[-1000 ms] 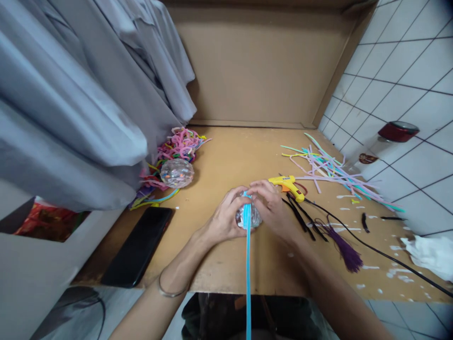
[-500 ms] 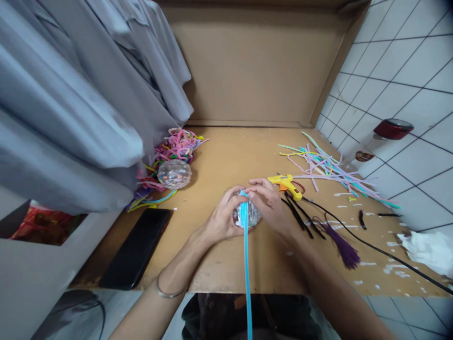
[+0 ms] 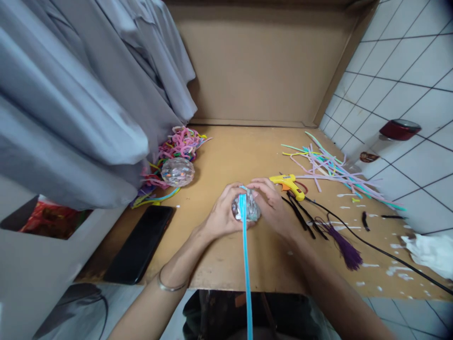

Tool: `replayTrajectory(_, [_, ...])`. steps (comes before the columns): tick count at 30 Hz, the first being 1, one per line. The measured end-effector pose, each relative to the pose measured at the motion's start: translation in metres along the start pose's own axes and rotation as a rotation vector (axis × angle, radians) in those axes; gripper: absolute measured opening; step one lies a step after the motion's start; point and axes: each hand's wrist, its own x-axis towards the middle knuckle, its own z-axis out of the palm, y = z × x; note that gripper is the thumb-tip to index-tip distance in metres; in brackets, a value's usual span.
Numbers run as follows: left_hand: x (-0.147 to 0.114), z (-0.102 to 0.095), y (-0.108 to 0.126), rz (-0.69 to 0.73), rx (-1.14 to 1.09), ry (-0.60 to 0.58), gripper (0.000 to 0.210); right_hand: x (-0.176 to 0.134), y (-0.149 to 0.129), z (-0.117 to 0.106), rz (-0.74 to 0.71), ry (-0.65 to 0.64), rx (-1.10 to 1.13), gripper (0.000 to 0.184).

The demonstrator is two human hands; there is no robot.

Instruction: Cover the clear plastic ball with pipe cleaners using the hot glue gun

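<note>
Close to the table's front edge, my left hand [image 3: 224,210] is wrapped around the left side of a clear, faceted ball [image 3: 252,211]. My right hand [image 3: 271,200] curls against the ball's right and upper side, its thumb near the top. A light-blue pipe cleaner [image 3: 245,245] runs over the front of the ball and hangs down past the table edge toward me. Its upper end lies between my hands, partly hidden by fingers. Just beyond my right hand lies a yellow glue gun [image 3: 288,184].
A second clear ball [image 3: 178,172] sits left by a tangle of pink pipe cleaners [image 3: 184,143]. A black phone [image 3: 141,245] lies front left. On the right are loose pastel pipe cleaners [image 3: 325,165], black strips [image 3: 300,217], a purple tassel [image 3: 343,248], a red-lidded jar [image 3: 399,130] and white tissue [image 3: 430,255].
My right thumb and fingers have shifted from the blue pipe cleaner's top toward the ball's right side. My left hand still holds the ball. The view has shifted slightly.
</note>
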Motion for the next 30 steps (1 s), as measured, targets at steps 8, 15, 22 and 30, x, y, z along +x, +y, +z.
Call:
replayTrajectory(8, [0.002,-0.004,0.005,-0.076,0.022,0.047,0.066,-0.004,-0.014,0.001,-0.221,0.082,-0.213,0.019])
replayTrajectory(15, [0.004,-0.007,0.009,-0.079,0.049,0.0,0.069,-0.005,-0.015,0.0,-0.308,0.079,-0.298,0.016])
replayTrajectory(22, [0.007,-0.007,0.012,-0.137,0.025,0.017,0.066,-0.006,-0.017,-0.003,-0.28,0.092,-0.235,0.022])
replayTrajectory(30, [0.007,-0.008,0.011,-0.198,-0.014,0.017,0.067,-0.006,-0.018,0.001,-0.321,0.116,-0.214,0.021])
